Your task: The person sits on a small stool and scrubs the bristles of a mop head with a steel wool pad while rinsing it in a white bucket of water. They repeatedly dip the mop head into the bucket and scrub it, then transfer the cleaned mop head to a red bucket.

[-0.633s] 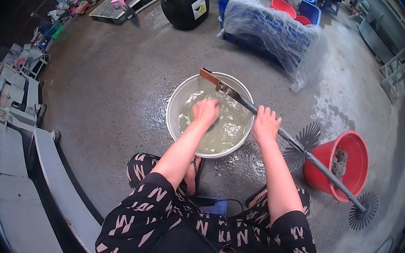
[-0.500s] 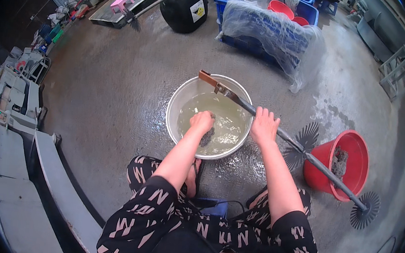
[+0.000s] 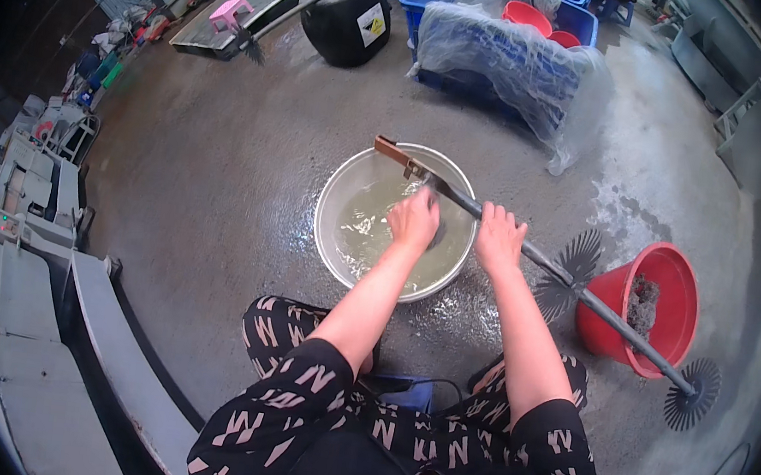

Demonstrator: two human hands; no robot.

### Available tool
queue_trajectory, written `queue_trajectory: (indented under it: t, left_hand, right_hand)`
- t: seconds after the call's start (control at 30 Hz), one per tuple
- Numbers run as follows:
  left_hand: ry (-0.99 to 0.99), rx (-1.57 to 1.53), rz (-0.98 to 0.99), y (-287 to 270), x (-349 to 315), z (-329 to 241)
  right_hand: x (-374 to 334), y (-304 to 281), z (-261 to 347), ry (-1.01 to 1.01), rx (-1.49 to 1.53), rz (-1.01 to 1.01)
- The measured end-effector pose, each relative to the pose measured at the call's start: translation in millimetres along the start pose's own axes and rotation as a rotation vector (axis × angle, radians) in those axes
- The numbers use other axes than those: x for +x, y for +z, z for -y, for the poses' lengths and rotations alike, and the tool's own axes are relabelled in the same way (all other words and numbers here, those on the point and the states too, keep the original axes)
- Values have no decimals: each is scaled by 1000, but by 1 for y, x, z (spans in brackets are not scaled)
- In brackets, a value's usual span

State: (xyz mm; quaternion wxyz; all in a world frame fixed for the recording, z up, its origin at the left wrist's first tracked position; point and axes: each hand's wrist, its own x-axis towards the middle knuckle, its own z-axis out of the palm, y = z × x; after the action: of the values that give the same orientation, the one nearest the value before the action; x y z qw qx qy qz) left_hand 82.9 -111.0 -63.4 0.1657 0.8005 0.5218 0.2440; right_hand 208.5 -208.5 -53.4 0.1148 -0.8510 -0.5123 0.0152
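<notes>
My right hand [image 3: 499, 236] is closed round a long grey rod [image 3: 540, 260] that slants over a round pale tub [image 3: 326, 239] of cloudy water. A flat copper-coloured bar [image 3: 394, 151] is fixed to its far left end. Two dark slotted discs, one partway along [image 3: 572, 272] and one at the near right end [image 3: 692, 394], fan out from the rod. Over the water, just under the rod, my left hand [image 3: 415, 218] is closed on a dark grey wad [image 3: 438, 232], mostly hidden by the fingers; it touches or nearly touches the rod.
A red bucket [image 3: 683, 311] with a grey fibrous clump [image 3: 642, 304] stands right, under the rod. Farther off are a blue crate [image 3: 489, 87] draped with netting and a black drum [image 3: 345, 25]. Grey machines [image 3: 31, 294] line the left; the concrete floor [image 3: 213, 155] is wet.
My left hand has risen from the water and moved right and away from me, up to the rod, with the grey wad. My right hand and the rod have hardly moved.
</notes>
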Motion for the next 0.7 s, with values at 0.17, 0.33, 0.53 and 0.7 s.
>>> queue_trajectory:
  t: [0.17,0.33,0.53,0.7]
  left_hand:
    - [163,-247,-298,-18,13,-24]
    - [126,-153,-96,8,-8,1]
    - [478,-303,-135,1,-6,-47]
    - [258,-66,138,-16,20,-44]
  right_hand:
    - [2,9,-5,-1,1,-93]
    - [3,8,-3,14,-14,-51]
    - [3,13,-10,-45,44,-135]
    - [-1,1,-20,-63,255,-71]
